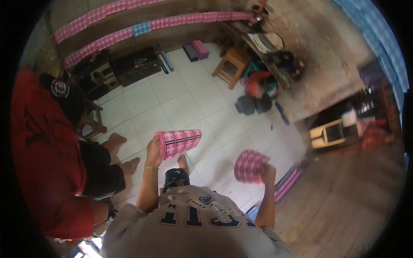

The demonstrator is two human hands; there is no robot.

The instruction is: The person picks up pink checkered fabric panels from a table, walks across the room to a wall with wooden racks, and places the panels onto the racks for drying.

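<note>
My left hand point(154, 151) is closed on the near edge of a pink plaid sheet point(180, 142) with dark and white lines, which curves out to the right over the tiles. To the right, my right hand point(267, 173) grips a second pink plaid piece point(249, 165), bent into a curl and blurred by motion. The two pieces are apart from each other. Whether they are cloth or a stiffer sheet I cannot tell.
At my left sits a person in a red shirt point(51, 172). Pink plaid strips point(185, 19) line the far wall. An orange stool point(232, 64) stands beside a wooden table point(318, 86). Pink and black bundles point(288, 182) lie on the right, and boxes point(200, 49) stand far off.
</note>
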